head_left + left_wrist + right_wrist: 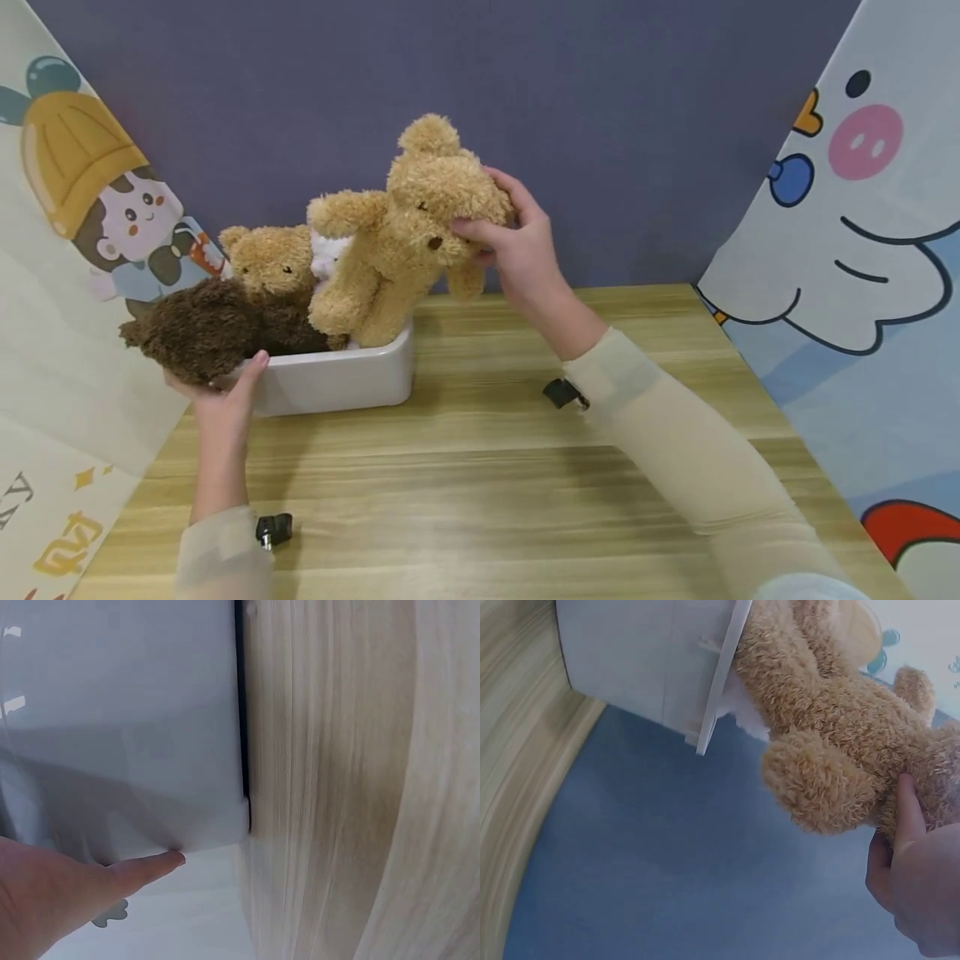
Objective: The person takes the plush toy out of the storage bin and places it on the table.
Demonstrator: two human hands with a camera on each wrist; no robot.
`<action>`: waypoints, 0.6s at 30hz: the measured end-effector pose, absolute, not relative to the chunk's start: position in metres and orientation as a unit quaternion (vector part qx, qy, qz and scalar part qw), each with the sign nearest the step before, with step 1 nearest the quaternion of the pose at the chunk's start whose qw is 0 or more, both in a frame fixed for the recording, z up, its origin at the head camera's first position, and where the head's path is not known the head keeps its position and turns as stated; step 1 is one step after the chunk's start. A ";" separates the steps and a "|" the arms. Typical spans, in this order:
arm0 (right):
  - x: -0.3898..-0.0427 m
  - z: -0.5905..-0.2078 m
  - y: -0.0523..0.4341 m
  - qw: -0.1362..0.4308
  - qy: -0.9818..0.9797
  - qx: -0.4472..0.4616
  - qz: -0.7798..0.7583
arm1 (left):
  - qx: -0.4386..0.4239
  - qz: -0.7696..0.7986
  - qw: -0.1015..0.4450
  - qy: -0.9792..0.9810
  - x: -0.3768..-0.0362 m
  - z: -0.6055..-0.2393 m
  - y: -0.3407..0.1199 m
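My right hand (525,250) grips the tan bear (405,233) by its head, feet already in the bin (337,379) at centre-left; my left hand (225,400), fingers relaxed, steadies the bin. Release remains.

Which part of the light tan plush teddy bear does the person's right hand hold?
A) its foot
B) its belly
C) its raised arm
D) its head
D: the right hand grips the head of the light tan plush teddy bear, fingers curled round its face, while its feet stand in the white plastic bin.
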State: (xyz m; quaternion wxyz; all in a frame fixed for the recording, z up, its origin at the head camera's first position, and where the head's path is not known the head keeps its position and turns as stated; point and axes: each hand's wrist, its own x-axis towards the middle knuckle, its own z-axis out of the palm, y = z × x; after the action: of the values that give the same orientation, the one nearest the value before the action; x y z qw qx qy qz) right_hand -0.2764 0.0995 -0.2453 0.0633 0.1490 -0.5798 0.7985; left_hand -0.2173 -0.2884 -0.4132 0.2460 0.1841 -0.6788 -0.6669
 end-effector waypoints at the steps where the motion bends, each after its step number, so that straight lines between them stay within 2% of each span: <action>1: -0.278 -0.245 0.103 0.064 -0.574 0.143 0.803 | 0.185 -0.664 0.245 -0.682 -0.217 -0.413 -0.288; 8: -0.286 -0.243 0.121 0.067 -0.545 0.118 0.827 | 0.184 -0.663 0.242 -0.684 -0.218 -0.414 -0.288; 18: -0.293 -0.233 0.146 0.100 -0.545 0.105 0.826 | 0.174 -0.672 0.255 -0.673 -0.218 -0.413 -0.287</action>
State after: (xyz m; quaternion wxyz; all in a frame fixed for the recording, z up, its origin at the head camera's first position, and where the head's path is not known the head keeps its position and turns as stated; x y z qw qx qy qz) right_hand -0.2932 0.1457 -0.2328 0.1001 0.1051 -0.5446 0.8260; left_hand -0.2184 -0.2874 -0.4127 0.2547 0.1738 -0.6730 -0.6723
